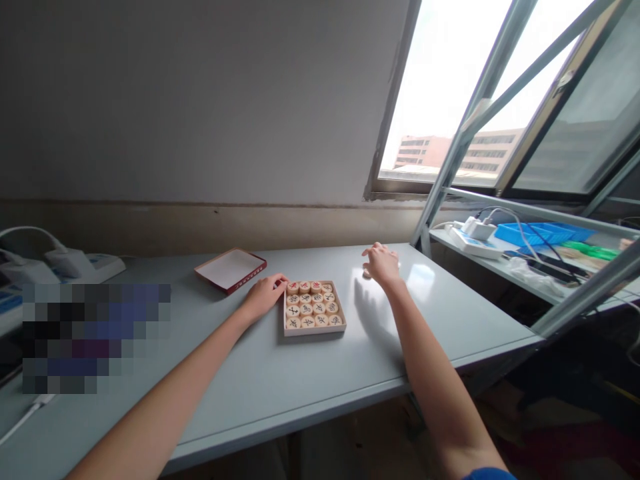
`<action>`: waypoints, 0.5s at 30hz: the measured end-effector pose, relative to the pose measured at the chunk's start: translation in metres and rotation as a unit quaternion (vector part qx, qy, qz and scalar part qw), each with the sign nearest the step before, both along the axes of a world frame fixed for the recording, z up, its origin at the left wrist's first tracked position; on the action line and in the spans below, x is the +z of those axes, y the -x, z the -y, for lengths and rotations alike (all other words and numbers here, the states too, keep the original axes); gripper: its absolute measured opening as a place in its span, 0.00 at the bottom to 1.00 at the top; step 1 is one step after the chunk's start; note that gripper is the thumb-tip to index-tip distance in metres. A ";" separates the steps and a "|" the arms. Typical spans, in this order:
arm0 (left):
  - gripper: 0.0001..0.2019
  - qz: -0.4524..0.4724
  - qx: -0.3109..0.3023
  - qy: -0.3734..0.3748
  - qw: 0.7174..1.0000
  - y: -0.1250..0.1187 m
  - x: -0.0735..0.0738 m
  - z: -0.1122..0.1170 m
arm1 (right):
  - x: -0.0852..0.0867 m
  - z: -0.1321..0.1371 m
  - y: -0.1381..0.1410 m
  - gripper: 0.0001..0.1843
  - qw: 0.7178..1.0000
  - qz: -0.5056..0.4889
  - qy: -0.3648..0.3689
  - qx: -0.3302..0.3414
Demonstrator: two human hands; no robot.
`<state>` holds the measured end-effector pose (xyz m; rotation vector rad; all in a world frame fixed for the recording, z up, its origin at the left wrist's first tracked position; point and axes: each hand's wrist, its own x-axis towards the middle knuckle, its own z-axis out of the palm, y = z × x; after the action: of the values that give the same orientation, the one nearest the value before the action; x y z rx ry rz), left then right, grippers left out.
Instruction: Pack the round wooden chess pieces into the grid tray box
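My left hand (263, 297) rests at the left side of a shallow open box (315, 330), its thumb and fingertips closed on the back left corner. Round wooden Chinese chess pieces (306, 310) fill the box in rows, some with red characters at the back, the others with dark ones. To the right of the box, my right hand (383, 263) hovers over the table with fingers bent and apart. Just under its fingertips lies a loose chess piece (367, 273), partly hidden by the hand.
The red box lid (235, 270) lies inside up, behind my left hand. White power strips with plugs stand at the far left (70, 263) and on a shelf to the right (475, 237), near a blue tray (535, 233). A metal frame post (435, 193) rises by the window.
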<state>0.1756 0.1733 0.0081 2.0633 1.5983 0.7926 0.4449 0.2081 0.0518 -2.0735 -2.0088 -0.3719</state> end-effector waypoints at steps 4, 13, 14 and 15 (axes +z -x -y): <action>0.15 0.001 0.000 0.004 1.000 -0.001 0.002 0.002 | 0.000 -0.003 -0.010 0.13 0.994 -0.021 0.053 -0.089; 0.15 0.006 -0.002 0.004 1.000 0.000 0.001 0.002 | -0.013 -0.012 -0.003 0.14 0.993 -0.008 0.095 -0.063; 0.15 0.007 -0.003 0.003 1.000 0.000 0.001 0.002 | -0.012 -0.011 -0.002 0.14 0.993 -0.010 0.098 -0.058; 0.15 0.007 -0.004 0.002 1.000 0.000 0.001 0.001 | -0.010 -0.009 -0.002 0.14 0.993 -0.012 0.102 -0.052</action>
<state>0.1753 0.1720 0.0088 2.0548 1.5818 0.7985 0.4467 0.2172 0.0421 -2.2985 -2.0049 -0.1630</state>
